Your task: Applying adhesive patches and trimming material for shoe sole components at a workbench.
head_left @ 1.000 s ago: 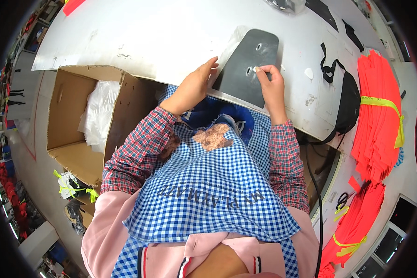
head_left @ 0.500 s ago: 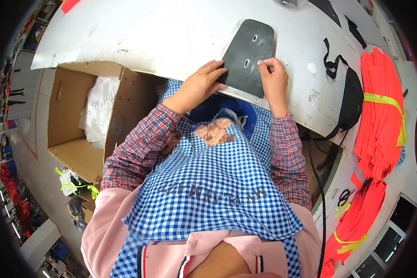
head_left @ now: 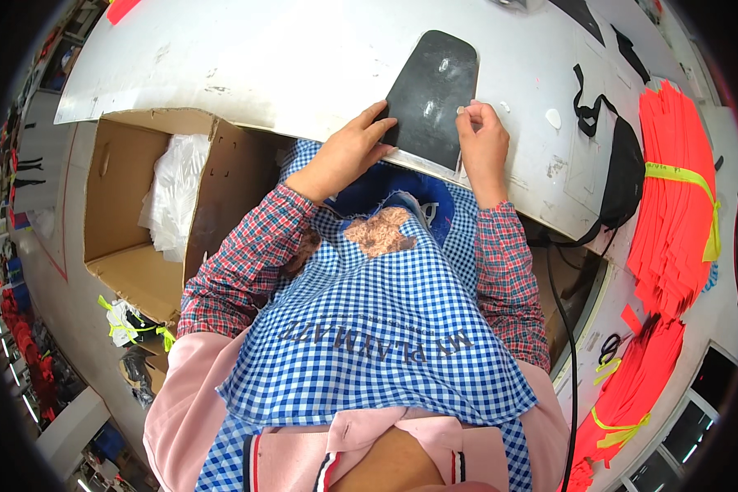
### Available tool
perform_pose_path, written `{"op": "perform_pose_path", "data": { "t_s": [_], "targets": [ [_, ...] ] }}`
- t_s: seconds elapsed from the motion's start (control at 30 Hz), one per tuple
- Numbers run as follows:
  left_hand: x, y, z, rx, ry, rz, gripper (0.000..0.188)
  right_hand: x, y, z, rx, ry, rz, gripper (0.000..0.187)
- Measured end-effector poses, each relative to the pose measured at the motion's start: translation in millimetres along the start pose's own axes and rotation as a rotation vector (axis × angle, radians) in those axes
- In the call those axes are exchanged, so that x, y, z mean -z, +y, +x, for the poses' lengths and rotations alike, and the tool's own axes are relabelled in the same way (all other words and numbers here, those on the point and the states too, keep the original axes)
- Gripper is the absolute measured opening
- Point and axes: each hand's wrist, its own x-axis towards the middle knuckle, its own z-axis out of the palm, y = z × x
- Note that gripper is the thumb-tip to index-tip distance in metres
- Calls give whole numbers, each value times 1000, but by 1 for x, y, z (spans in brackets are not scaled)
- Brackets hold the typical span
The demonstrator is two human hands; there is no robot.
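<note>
A dark, tapered flat panel (head_left: 433, 98) lies on the white table, its narrower end away from me. Pale smudges show on its upper face. My left hand (head_left: 346, 149) rests at the panel's left edge, fingers stretched and slightly apart, fingertips touching it. Along the opposite edge, my right hand (head_left: 485, 148) is closed in a pinch around a small white piece (head_left: 461, 109), which looks like chalk. Its tip is by the panel's right side; whether it touches the panel I cannot tell.
Right of the panel, a white flat scrap (head_left: 553, 120) lies on the table (head_left: 303, 66). Farther right are a black bag with straps (head_left: 623, 176) and bundled red fabric pieces (head_left: 672, 221). An open cardboard box (head_left: 197, 189) with clear plastic bags stands left. Black scissors (head_left: 608, 348) lie lower right.
The panel has shifted slightly left, and the two pale-edged slots seen in it before no longer show clearly. My left hand has moved a little left with it; the right keeps its pinch.
</note>
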Motion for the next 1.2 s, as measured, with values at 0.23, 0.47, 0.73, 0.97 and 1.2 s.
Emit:
{"op": "perform_pose_path", "data": {
  "t_s": [0.23,0.47,0.73,0.97,1.2],
  "targets": [
    [1,1,1,-17,11,23,46,-2,3,2,-41,-11,14,21],
    [-10,-2,21,-123,164,135,45,-3,5,2,-55,-16,21,26],
    [-20,-24,74,-153,143,207,46,-3,5,2,-61,-23,52,28],
    [-29,-30,73,-171,87,288,46,-5,10,1,-50,-18,40,31],
    [-29,-29,71,-173,93,309,46,-7,10,2,-30,46,51,21]
  ]
}}
